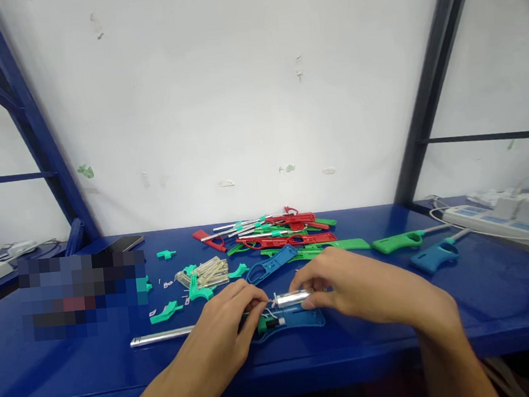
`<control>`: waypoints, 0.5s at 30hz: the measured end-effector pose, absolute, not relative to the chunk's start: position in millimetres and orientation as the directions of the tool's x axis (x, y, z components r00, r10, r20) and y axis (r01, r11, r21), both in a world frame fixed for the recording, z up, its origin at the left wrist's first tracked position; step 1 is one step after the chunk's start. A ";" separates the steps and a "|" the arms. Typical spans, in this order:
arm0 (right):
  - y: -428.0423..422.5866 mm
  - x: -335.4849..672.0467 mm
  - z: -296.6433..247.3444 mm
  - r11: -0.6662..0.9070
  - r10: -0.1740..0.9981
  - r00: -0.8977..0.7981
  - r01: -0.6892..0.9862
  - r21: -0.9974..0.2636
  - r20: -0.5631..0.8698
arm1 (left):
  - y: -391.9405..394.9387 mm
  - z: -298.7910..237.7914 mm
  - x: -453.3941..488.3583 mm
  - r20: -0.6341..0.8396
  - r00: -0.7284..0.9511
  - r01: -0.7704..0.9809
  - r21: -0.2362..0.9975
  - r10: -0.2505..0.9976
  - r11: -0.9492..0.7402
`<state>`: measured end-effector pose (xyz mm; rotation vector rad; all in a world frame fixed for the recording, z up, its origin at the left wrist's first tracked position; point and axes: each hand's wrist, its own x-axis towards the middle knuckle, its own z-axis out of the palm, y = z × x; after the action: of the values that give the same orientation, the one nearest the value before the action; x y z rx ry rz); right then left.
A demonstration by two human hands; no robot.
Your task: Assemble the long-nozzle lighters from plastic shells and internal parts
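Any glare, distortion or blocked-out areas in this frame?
All in the head view: a pixelated patch hides part of the blue table at left; bright glare on the silver cylinder in the right hand; left post and right post lean outward; the top right corner darkens.

Bright, even light, soft shadows on the blue table (pixel 500 307), pixelated patch (pixel 83 295) at left.

Head camera looks forward and down, close over the table (pixel 509 300)
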<state>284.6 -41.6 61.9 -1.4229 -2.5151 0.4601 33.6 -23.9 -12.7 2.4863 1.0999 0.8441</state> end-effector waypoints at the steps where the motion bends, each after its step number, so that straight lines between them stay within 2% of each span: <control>1: -41.2 284.0 60.9 0.483 0.861 -0.508 0.794 -0.369 0.034 | -23.9 -12.9 33.5 0.403 0.534 0.570 0.479 0.744 -0.668; 10: -41.0 286.4 61.2 0.477 0.858 -0.513 0.777 -0.410 0.026 | -24.0 -13.9 33.1 0.438 0.535 0.553 0.465 0.722 -0.691; 15: -41.1 285.8 60.4 0.483 0.859 -0.512 0.785 -0.388 0.033 | -24.4 -13.5 32.3 0.442 0.543 0.550 0.456 0.715 -0.699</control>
<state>285.8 -41.1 60.4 -1.4133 -2.5066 0.4823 32.3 -24.4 -13.5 2.5185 1.0567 0.8993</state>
